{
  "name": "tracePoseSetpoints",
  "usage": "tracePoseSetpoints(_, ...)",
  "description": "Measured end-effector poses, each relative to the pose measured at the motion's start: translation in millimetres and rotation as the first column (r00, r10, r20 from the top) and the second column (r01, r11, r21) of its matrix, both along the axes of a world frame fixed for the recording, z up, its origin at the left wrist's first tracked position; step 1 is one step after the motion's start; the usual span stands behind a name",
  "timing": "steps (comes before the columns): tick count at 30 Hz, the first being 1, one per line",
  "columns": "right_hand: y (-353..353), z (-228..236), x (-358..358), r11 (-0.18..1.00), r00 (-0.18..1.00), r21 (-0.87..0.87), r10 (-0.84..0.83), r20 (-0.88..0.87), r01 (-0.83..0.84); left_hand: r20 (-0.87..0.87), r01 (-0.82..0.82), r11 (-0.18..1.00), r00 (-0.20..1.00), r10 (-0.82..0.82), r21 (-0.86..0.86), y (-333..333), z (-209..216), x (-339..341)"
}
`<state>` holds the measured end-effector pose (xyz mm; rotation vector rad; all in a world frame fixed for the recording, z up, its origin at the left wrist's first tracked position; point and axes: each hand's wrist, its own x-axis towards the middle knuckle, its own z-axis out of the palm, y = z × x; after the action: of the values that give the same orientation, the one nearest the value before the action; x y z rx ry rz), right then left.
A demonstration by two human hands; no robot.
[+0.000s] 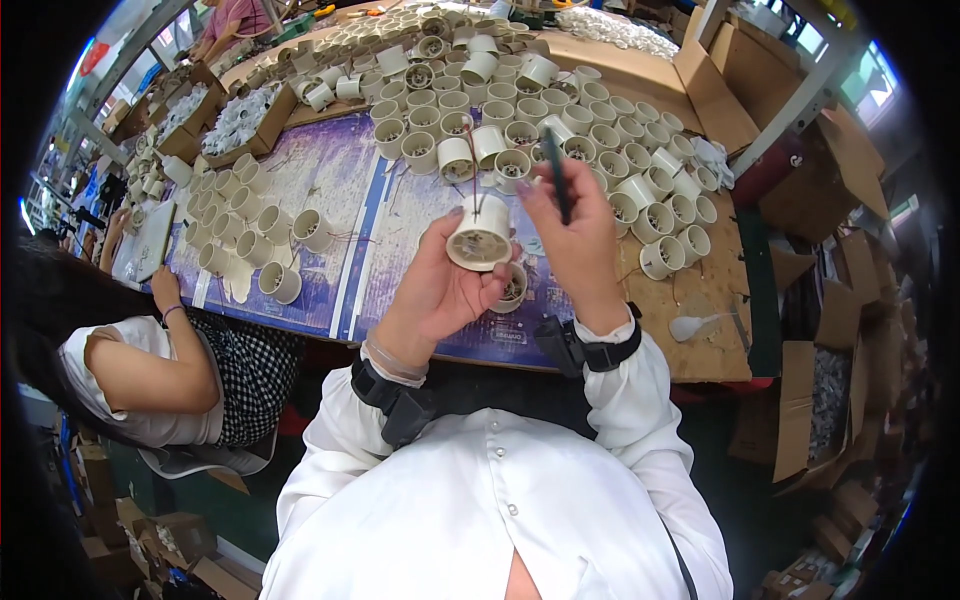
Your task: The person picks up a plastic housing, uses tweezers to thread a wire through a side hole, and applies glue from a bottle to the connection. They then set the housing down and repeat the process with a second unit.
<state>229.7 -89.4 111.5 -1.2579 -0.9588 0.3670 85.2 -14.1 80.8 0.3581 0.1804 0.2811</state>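
So the cream plastic cup (481, 245) is sitting in the left hand (437, 287), that grip clamped around its sides. Just right of it, the right hand (580, 228) has its grip wrapped on a dark stick-like tool (556, 176), and loads of similar cups (420, 164) crowd the worktop (335, 175) beyond both grips.

Across the middle, a long desk (710, 285), with worn purple cover (330, 165) on the left part and plain brown wood on the right. Around it, dark green floor (262, 505). On the right side, pale metal post (790, 110), slanting, and many open cardboard boxes (795, 400); at lower left, also boxes. At upper right, bright window (872, 85); at upper left, strong white light.
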Motion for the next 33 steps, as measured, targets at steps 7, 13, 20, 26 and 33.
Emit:
tracePoseSetpoints(7, -16, -14, -33, 0.998, 0.96, -0.058, 0.024, 0.278, -0.009, 0.085, -0.222, 0.975, 0.972, 0.22, 0.012, 3, -8, 7)
tracePoseSetpoints(13, -7, -20, -37, 0.998, 0.909, -0.026, -0.047, 0.413, 0.064, 0.053, -0.332, 0.934, 0.943, 0.327, 0.133, -8, 7, 11)
tracePoseSetpoints(20, -4, -23, -37, 0.993, 0.994, -0.069, 0.096, -0.056, -0.099, 0.04, -0.378, 0.89, 0.924, 0.381, 0.253, -8, 6, 10)
tracePoseSetpoints(26, -4, -27, -39, 0.988, 0.969, -0.037, 0.137, -0.204, -0.147, 0.005, -0.43, 0.848, 0.893, 0.451, 0.31, -14, 9, 13)
tracePoseSetpoints(33, -3, -29, -44, 0.998, 0.998, 0.025, -0.051, -0.035, 0.052, 0.046, -0.41, 0.856, 0.908, 0.417, 0.317, -15, 12, 11)
